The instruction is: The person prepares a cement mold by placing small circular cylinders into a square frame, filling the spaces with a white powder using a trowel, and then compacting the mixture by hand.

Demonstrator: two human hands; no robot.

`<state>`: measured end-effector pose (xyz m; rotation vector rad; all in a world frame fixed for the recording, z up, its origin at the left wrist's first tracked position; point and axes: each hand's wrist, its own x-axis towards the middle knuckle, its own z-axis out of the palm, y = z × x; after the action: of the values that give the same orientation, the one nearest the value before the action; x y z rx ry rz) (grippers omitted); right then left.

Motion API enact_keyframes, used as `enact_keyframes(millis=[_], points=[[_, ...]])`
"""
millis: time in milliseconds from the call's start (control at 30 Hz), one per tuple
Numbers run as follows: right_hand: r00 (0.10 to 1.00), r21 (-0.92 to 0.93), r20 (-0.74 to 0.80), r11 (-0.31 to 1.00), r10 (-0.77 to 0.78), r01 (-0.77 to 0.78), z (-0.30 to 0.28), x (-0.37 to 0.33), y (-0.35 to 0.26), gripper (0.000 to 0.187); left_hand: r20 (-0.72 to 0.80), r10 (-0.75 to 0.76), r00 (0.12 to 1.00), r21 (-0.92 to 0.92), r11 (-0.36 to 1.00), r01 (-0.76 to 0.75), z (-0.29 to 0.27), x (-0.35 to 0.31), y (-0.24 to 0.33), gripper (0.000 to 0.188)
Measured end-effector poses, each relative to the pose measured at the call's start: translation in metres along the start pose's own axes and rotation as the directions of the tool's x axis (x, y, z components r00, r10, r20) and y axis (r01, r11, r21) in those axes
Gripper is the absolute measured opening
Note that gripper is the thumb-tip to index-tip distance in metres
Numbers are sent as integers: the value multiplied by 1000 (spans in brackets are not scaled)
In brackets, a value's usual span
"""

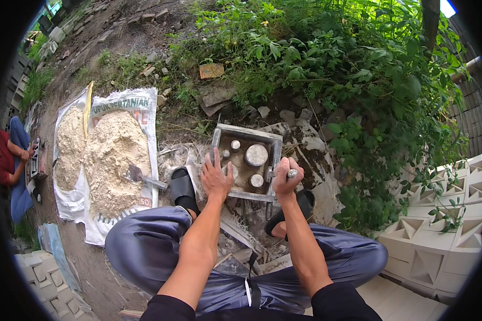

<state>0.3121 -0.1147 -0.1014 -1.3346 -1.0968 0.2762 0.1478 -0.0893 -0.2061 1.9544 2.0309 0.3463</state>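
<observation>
Between my feet sits a square metal mould (250,132) with several round grey cylinders inside, the largest cylinder (256,155) toward the far right. My left hand (217,175) lies over the mould's left rim, its fingers spread, partly covering another cylinder. At the mould's right side, my right hand (287,177) is closed around a metal rod (292,173), whose rounded end shows beside the fist. How far the rod goes below the hand is hidden. To the left, a small trowel (135,173) rests on a heap of pale powder (115,144).
White sacks (151,112) lie spread under the pale powder. Leafy plants (316,59) grow beyond the mould. Pale patterned blocks (428,241) are stacked at the right, more blocks (51,281) at the lower left. Another person (19,166) sits at the far left.
</observation>
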Motion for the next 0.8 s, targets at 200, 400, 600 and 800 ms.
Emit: enact_keyframes(millis=[200, 400, 600, 800], points=[[994, 4, 74, 997, 81, -81, 7, 24, -34, 37, 0, -8, 1000, -20, 1000, 8, 0, -4, -11, 70], [999, 2, 44, 1000, 7, -7, 4, 19, 10, 36, 11, 0, 1000, -16, 1000, 0, 3, -3, -2, 69], [991, -12, 85, 994, 107, -106, 17, 67, -20, 37, -17, -15, 1000, -8, 1000, 15, 10, -2, -13, 68], [989, 17, 14, 989, 145, -145, 9, 62, 32, 38, -38, 40, 998, 27, 999, -39, 7, -1, 0, 68]])
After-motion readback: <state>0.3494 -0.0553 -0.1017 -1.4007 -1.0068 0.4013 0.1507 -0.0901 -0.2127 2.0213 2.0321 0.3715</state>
